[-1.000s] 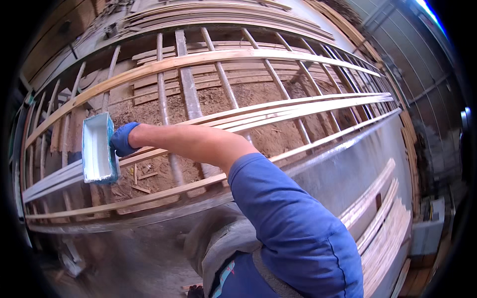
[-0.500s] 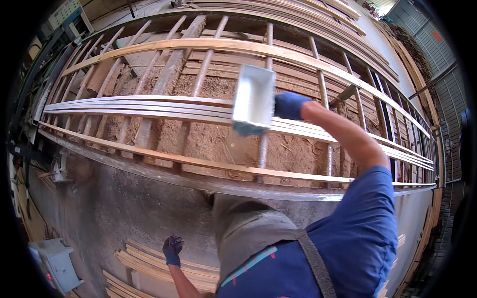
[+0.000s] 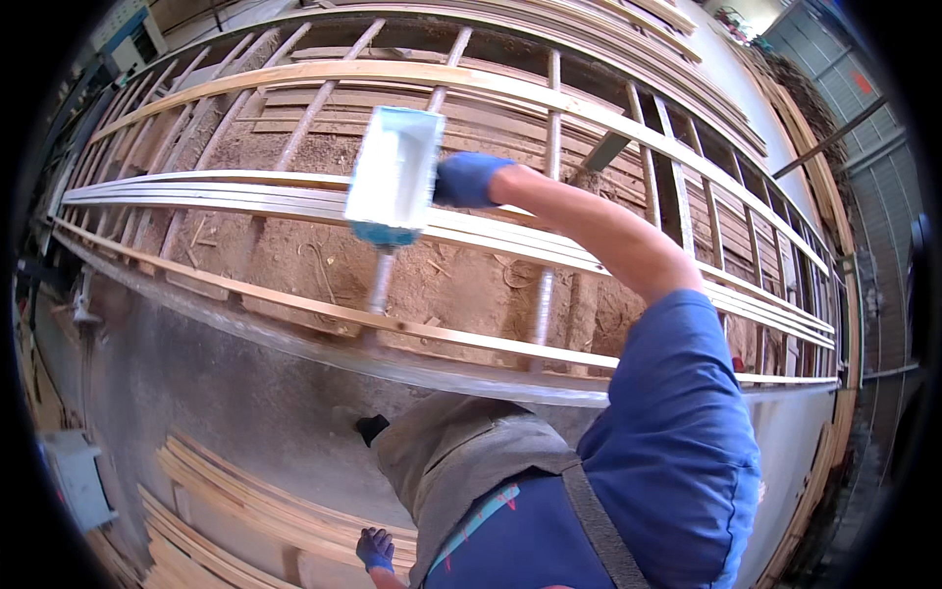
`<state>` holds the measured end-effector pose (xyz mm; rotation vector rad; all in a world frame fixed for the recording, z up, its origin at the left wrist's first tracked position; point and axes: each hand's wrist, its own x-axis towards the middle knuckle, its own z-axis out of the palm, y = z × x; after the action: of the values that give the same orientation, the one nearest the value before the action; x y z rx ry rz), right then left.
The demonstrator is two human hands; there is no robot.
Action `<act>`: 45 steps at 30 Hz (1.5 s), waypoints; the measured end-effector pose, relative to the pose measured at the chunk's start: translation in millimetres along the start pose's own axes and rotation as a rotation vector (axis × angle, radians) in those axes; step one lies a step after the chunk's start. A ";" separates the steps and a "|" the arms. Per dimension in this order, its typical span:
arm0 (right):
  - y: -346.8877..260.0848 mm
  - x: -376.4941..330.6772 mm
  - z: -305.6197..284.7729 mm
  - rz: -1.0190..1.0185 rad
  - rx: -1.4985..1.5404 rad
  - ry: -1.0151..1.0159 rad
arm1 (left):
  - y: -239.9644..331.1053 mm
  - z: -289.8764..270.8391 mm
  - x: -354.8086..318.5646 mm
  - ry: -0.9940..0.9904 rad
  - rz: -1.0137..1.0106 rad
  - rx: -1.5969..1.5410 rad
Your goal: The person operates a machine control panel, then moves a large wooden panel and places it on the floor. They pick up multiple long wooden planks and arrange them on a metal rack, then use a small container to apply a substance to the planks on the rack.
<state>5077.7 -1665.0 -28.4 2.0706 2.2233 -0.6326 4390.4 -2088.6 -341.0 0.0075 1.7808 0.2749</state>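
Observation:
My right hand (image 3: 469,181), in a blue glove, is closed on the right side of a white, open-topped rectangular trough (image 3: 394,169). The trough has a light-blue, smeared near end; its handle or grip is hidden by the glove. It sits over a bundle of long, thin whitish wood strips (image 3: 549,247), which run on past both its sides. Low in the picture hangs my left hand (image 3: 376,548), gloved in dark blue, its fingers loosely bent and nothing visible in them. Wood boards on the floor lie behind it.
A long rack with metal crossbars (image 3: 546,304) carries the strips, one plain board (image 3: 324,71) at the far side and a narrow strip along its near edge. Sawdust (image 3: 471,285) lies underneath. Stacked boards (image 3: 245,501) lie on the floor at lower left, beside a grey box (image 3: 78,481).
The trough and my right hand have moved left along the strips. My view and body have shifted left along the rack. My left hand now hangs lower in the picture.

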 end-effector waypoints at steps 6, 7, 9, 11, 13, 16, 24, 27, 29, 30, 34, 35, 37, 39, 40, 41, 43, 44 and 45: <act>149.7 -253.5 -1.0 0.078 -0.035 -0.081 | -104.1 148.0 -72.7 -0.200 0.332 0.139; 194.4 -293.8 10.8 0.090 -0.055 -0.100 | -112.1 168.5 -81.6 -0.235 0.339 0.100; 251.3 -375.8 21.3 0.128 -0.041 -0.090 | -136.4 209.4 -123.2 -0.150 0.496 0.097; 321.7 -425.7 38.5 -0.029 0.002 -0.017 | -211.4 206.4 -67.6 -0.222 0.503 -0.121; 393.2 -482.4 61.9 -0.015 0.004 -0.054 | -268.7 279.6 -138.5 -0.058 0.477 -0.037; 364.0 -507.0 33.1 -0.016 -0.131 -0.081 | -463.8 271.7 -111.1 -0.244 0.154 -0.172; 553.3 -702.8 78.0 -0.107 -0.071 0.037 | -775.1 406.2 -237.6 -0.013 -0.002 -0.117; 606.9 -812.9 72.0 -0.017 -0.091 -0.078 | -866.6 482.8 -250.7 -0.045 0.030 0.064; 660.1 -895.4 74.6 0.064 -0.087 -0.128 | -870.2 543.5 -303.0 -0.134 0.196 0.219; 686.6 -937.6 79.7 0.072 -0.062 -0.053 | -876.4 555.1 -301.3 -0.209 0.177 0.124; 799.7 -1089.0 99.2 0.038 -0.072 0.013 | -926.4 620.9 -337.1 -0.138 0.367 0.010; 822.3 -1116.0 104.4 0.017 -0.071 0.025 | -948.1 625.6 -329.8 -0.143 0.388 -0.066; 866.6 -1156.7 106.1 -0.036 -0.116 0.039 | -1027.2 662.5 -316.4 -0.164 0.379 -0.143; 872.5 -1175.4 107.0 -0.023 -0.068 -0.028 | -1106.5 669.6 -321.0 -0.148 0.385 -0.100; 902.0 -1179.1 123.7 -0.037 -0.132 0.082 | -1136.4 693.7 -342.0 -0.169 0.290 -0.173; 888.0 -1176.9 116.3 0.034 -0.113 0.013 | -1175.3 706.2 -366.9 -0.192 0.252 -0.053; 863.5 -1198.2 104.3 0.060 -0.051 -0.035 | -1246.7 732.4 -419.6 -0.136 0.214 0.217; 876.7 -1205.9 106.6 0.083 -0.014 -0.045 | -1269.7 738.6 -426.5 -0.115 0.236 0.225; 894.8 -1215.6 105.8 0.088 0.017 -0.050 | -1293.6 751.5 -432.6 -0.088 0.264 0.215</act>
<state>6046.7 -2826.8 0.1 2.1216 2.0951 -0.6904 5398.6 -3275.4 -320.8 0.4039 1.7137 0.2663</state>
